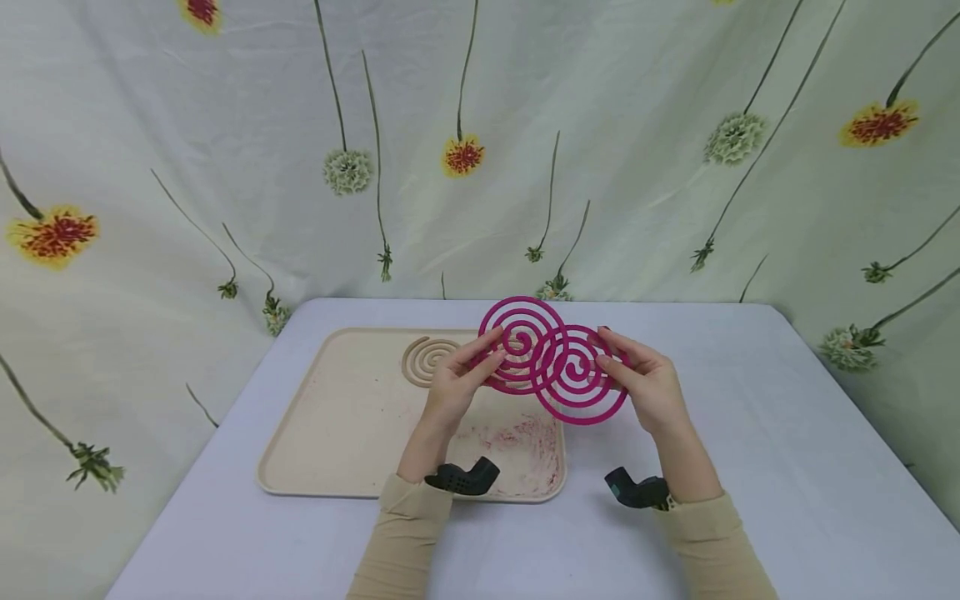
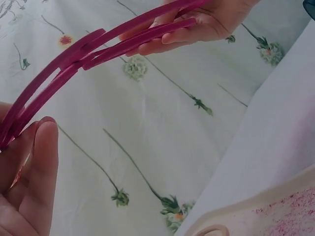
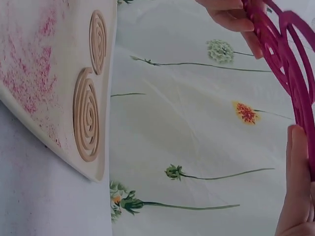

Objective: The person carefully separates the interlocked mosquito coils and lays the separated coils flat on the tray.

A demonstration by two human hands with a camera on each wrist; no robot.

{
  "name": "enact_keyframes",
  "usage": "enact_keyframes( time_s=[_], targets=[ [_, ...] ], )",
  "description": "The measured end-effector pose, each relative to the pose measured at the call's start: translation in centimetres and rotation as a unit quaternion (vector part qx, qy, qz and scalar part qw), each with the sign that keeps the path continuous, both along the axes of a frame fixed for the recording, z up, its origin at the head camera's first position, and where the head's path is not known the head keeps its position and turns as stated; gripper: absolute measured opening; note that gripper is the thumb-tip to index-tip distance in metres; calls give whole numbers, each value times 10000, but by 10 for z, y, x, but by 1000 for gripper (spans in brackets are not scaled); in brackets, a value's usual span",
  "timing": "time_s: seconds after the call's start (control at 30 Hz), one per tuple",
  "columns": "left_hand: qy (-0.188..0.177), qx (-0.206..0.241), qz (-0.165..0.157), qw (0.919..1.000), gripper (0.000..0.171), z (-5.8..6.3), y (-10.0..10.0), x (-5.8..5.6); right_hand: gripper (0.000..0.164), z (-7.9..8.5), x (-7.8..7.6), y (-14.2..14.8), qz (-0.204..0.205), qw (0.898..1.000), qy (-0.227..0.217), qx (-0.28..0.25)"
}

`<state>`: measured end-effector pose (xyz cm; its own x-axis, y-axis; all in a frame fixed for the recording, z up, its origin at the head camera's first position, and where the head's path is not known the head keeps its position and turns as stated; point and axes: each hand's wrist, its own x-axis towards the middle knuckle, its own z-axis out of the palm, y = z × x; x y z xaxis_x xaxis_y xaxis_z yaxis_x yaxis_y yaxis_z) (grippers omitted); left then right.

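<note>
Two magenta mosquito coils are held up in front of me, overlapping where their rings meet. My left hand (image 1: 452, 382) pinches the left coil (image 1: 522, 342) between thumb and fingers. On the other side, my right hand (image 1: 651, 385) grips the right coil (image 1: 577, 367) near its outer rings, thumb in front. Seen edge-on in the left wrist view, the magenta coils (image 2: 129, 49) look slightly bowed and cross each other. Behind the hands, two tan coils (image 3: 89, 116) lie flat by the tray's far edge, one partly hidden in the head view.
A beige tray (image 1: 330, 425) lies on the white-covered table (image 1: 757, 433), left of centre, with pinkish-red smears (image 1: 528, 442) at its right end. A flowered cloth (image 1: 637, 167) hangs behind the table. Black wrist cameras (image 1: 465, 477) sit on both wrists.
</note>
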<state>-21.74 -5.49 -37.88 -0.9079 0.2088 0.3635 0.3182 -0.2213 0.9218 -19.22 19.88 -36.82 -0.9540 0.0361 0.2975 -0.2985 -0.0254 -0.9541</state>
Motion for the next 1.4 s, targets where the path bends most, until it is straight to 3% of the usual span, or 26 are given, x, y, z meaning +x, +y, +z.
enact_keyframes(
  time_s=[0.17, 0.27, 0.37, 0.47, 0.57, 0.7, 0.77, 0.83, 0.93, 1.07, 1.2, 1.3, 1.4],
  targets=[
    [203, 196, 22, 9996, 41, 0, 2, 0, 41, -1, 0, -12, -658, 9956, -17, -667],
    [231, 276, 248, 9990, 41, 0, 5, 0, 41, -3, 0, -20, -937, 9895, 61, -1099],
    [204, 320, 435, 9983, 40, 0, 8, 1, 41, -6, 0, -27, -1083, 9839, 217, -1407],
    [170, 287, 477, 9983, 40, 0, 10, 1, 40, -8, 0, -29, -1089, 9836, 398, -1384],
    [157, 187, 381, 9990, 40, -1, 9, 1, 37, -7, 0, -24, -844, 9906, 454, -980],
    [242, 39, -152, 9996, 42, -1, 2, 0, 34, -3, 1, -4, 77, 9996, 246, 148],
    [292, -38, -593, 9978, 44, -1, -2, -2, 34, -1, 2, 7, 683, 9942, 123, 827],
    [307, -204, -996, 9943, 46, -1, -6, -3, 34, 0, 3, 17, 1243, 9825, 45, 1387],
    [312, -526, -1345, 9890, 45, 0, -10, -4, 34, 1, 3, 27, 1758, 9645, 30, 1973],
    [429, -872, -1245, 9875, 40, 0, -14, -5, 34, 2, 3, 35, 1948, 9547, 76, 2248],
    [389, -818, -1225, 9883, 40, -1, -15, -5, 34, 2, 3, 38, 1974, 9533, 93, 2282],
    [206, -586, -1159, 9913, 40, 0, -14, -4, 35, 3, 3, 35, 1776, 9583, 78, 2236],
    [74, -317, -811, 9962, 40, 0, -11, -3, 36, 3, 3, 29, 1396, 9700, 40, 1990]
  ],
)
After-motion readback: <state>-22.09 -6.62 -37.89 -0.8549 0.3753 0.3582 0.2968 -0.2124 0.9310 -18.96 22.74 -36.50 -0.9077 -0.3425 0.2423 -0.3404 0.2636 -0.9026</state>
